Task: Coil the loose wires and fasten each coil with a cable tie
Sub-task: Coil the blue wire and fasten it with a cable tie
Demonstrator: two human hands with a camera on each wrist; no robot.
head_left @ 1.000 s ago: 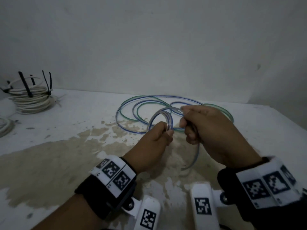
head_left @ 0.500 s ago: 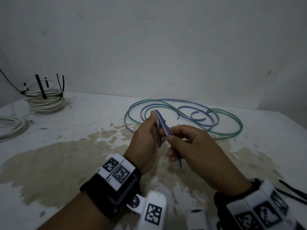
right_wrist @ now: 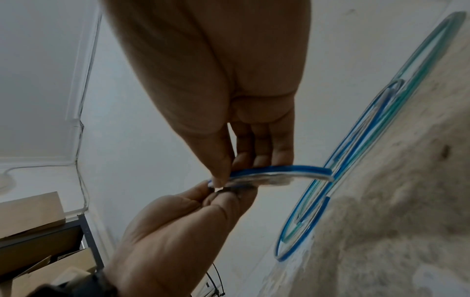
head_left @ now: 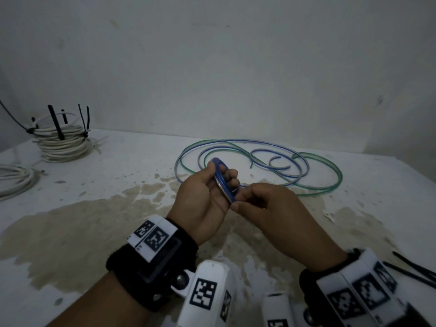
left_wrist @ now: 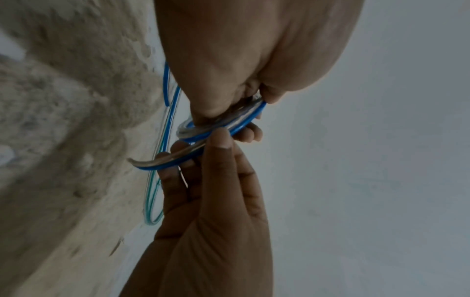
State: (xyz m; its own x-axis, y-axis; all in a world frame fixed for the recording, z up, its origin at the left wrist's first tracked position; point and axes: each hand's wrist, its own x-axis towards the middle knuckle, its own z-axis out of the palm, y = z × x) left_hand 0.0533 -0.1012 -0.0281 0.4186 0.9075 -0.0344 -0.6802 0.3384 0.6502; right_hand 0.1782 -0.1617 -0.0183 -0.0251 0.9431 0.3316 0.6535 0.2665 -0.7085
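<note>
Left hand grips one small, tight coil of blue-and-clear plastic wire above the stained white table in the head view, while the right hand pinches its lower edge; loose blue and green loops lie behind, one tied white cable coil far left, two black cable ties at right. Left wrist view: fingers clamp the glossy strands. Right wrist view: the coil sits pinched between both hands.

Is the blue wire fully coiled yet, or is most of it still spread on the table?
Mostly spread. The left hand holds only a small coil; loose blue loops lie on the table.
</note>
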